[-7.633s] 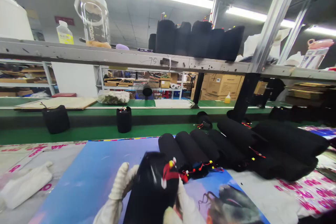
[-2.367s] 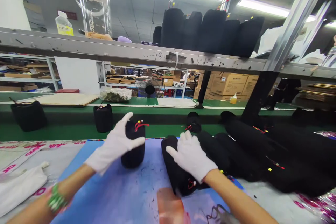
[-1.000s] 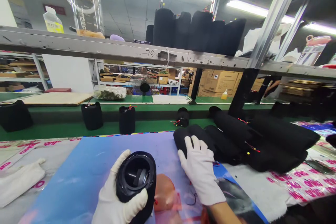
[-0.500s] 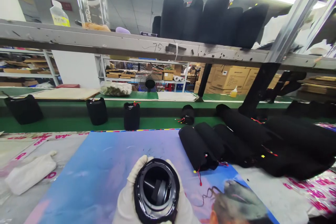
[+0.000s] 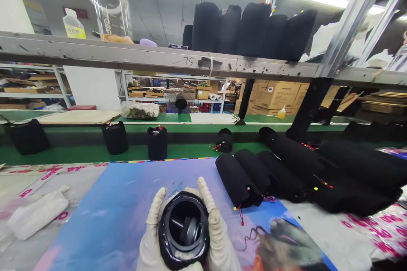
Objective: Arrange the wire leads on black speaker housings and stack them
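Both my hands wear white gloves and wrap around one black fabric-covered cylinder [image 5: 184,230], held upright low in the middle with its open round end facing me. My left hand [image 5: 151,237] grips its left side, my right hand [image 5: 216,233] its right side. Inside the opening I see a black plastic ring and a round part. To the right, several like black cylinders [image 5: 241,180] lie side by side on the blue printed sheet [image 5: 121,207], with thin red and yellow wires at their ends.
A green conveyor belt [image 5: 79,152] runs behind the sheet, carrying upright black cylinders [image 5: 157,142]. A metal shelf [image 5: 127,57] above holds more black cylinders [image 5: 248,29], a clear jug [image 5: 106,4] and a bottle. A white cloth [image 5: 36,218] lies at left.
Earlier my left hand set a cylinder towards the belt and my right took another from the row. Now both hands hold it, fingers spread higher round its rim than half a second ago.
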`<state>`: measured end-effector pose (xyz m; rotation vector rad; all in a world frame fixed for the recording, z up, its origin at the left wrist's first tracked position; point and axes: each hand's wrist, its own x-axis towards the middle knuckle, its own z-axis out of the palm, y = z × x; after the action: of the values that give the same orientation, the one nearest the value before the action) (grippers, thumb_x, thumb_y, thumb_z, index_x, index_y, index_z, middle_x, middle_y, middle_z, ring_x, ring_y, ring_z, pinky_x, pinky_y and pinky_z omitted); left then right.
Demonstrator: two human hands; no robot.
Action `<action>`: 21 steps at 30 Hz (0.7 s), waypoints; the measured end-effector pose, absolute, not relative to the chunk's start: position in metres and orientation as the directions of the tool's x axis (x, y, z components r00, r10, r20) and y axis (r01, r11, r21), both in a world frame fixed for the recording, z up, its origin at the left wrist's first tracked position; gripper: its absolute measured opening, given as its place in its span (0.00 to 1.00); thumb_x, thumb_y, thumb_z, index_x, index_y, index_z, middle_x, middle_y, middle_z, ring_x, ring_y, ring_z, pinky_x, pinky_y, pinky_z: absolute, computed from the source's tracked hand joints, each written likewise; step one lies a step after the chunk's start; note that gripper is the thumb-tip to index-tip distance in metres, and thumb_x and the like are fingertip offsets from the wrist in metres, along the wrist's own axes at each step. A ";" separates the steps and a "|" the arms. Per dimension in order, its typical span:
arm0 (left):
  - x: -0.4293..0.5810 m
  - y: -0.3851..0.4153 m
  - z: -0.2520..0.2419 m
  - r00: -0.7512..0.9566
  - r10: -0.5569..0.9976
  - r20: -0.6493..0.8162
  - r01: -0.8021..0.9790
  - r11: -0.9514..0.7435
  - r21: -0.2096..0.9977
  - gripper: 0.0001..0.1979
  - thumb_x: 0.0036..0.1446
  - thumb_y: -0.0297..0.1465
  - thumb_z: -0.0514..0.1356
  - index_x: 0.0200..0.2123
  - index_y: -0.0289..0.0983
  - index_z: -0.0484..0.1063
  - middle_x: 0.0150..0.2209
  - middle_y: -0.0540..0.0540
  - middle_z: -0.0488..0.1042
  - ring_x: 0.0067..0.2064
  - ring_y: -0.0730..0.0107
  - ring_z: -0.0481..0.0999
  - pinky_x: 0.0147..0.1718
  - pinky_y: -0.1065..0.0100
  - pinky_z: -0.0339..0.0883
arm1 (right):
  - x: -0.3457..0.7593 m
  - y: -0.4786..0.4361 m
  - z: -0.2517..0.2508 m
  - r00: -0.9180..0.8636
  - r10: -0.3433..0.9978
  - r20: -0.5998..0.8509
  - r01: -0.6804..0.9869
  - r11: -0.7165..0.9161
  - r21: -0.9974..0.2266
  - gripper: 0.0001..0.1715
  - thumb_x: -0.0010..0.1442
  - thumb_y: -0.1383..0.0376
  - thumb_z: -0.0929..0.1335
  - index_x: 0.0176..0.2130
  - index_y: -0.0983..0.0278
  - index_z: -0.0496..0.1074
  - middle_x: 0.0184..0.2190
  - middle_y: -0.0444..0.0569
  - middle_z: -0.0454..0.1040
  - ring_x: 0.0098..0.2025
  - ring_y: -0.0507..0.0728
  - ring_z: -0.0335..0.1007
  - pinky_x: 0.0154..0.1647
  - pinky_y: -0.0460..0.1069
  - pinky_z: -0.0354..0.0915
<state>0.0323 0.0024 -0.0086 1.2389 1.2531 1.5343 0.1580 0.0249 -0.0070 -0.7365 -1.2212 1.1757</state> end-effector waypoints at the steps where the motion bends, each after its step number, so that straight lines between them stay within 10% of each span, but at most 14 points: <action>1: 0.030 0.002 -0.008 -0.222 0.948 0.227 0.056 -0.220 0.974 0.48 0.47 0.40 0.74 0.69 0.59 0.57 0.57 0.51 0.79 0.61 0.47 0.75 0.64 0.47 0.68 | 0.155 0.024 -0.006 -0.057 0.957 0.286 -0.280 0.259 -0.924 0.36 0.68 0.39 0.59 0.67 0.50 0.66 0.62 0.50 0.75 0.64 0.65 0.71 0.66 0.61 0.66; 10: 0.011 -0.008 0.015 -0.222 0.896 0.385 0.243 -0.331 0.912 0.29 0.45 0.35 0.74 0.52 0.48 0.75 0.56 0.45 0.78 0.62 0.45 0.74 0.65 0.48 0.66 | 0.160 0.021 0.003 -0.034 0.952 0.305 -0.168 0.295 -0.941 0.27 0.70 0.42 0.62 0.54 0.54 0.76 0.57 0.50 0.77 0.61 0.64 0.71 0.65 0.60 0.67; 15: 0.001 0.011 0.014 -0.149 0.909 0.389 0.292 -0.335 0.896 0.38 0.35 0.37 0.77 0.54 0.47 0.76 0.53 0.44 0.79 0.55 0.45 0.80 0.56 0.51 0.75 | 0.157 0.034 0.005 -0.135 0.910 0.391 -0.370 0.320 -0.872 0.32 0.70 0.39 0.56 0.49 0.53 0.77 0.49 0.49 0.81 0.53 0.64 0.78 0.57 0.61 0.73; 18: -0.005 0.024 0.010 -0.122 0.925 0.361 0.302 -0.312 0.901 0.18 0.50 0.46 0.70 0.44 0.48 0.82 0.44 0.43 0.84 0.48 0.47 0.84 0.48 0.52 0.79 | 0.154 0.035 0.002 -0.073 0.937 0.342 -0.467 0.271 -0.841 0.32 0.71 0.42 0.54 0.47 0.53 0.78 0.45 0.48 0.83 0.50 0.63 0.80 0.55 0.61 0.74; 21: -0.005 0.020 0.009 -0.098 0.879 0.466 0.313 -0.417 0.853 0.20 0.53 0.49 0.68 0.47 0.50 0.83 0.51 0.44 0.83 0.56 0.46 0.79 0.58 0.52 0.72 | 0.154 0.029 0.001 -0.014 0.950 0.313 -0.329 0.291 -0.898 0.21 0.69 0.47 0.64 0.46 0.55 0.80 0.50 0.48 0.81 0.56 0.62 0.75 0.60 0.56 0.69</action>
<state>-0.0050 0.0204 0.0088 1.6967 1.3018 1.5405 0.1540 0.0292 0.0014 -0.7116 -1.1431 1.1629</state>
